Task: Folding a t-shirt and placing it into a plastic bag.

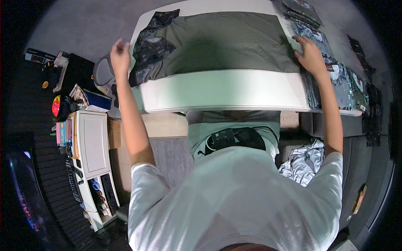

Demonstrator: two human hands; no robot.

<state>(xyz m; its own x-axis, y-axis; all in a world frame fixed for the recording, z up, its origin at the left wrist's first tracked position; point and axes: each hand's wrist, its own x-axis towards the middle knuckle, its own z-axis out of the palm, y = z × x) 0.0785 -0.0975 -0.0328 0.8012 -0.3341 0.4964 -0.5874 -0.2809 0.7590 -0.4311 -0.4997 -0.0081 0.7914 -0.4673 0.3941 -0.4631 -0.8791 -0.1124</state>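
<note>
Filling the near side, a pale worn shirt point(234, 192) and a black waist pouch point(239, 139) come before the white surface point(222, 90), while a crumpled silvery cloth point(302, 163) lies low to the right, beneath the surface's level. Beyond a strip of white top, a dark olive garment point(226, 46) is spread flat and lengthwise across the surface, its dark patterned sleeves point(144, 58) at the left end and its straight hem at the right.

The left hand point(120, 58) is just off the patterned end, fingers loosely curled with nothing between them, though they are somewhat blurred. The right hand point(310, 56) is at the hem, thumb and fingers apart and gripping nothing; whether a fingertip brushes the cloth, I cannot tell.

The garment looks light, thin and soft, with no stiffness of its own, so it would probably sag or crease if lifted from one point. It seems in no danger of breaking, and the smooth top may let it slide. The surest holds appear to be the two corners of the hem and the shoulder seams by the sleeves, pinched with an even pull.

Along the right end lie clear-wrapped folded garments point(339, 85), with another wrapped stack point(299, 12) at the far right corner
</note>
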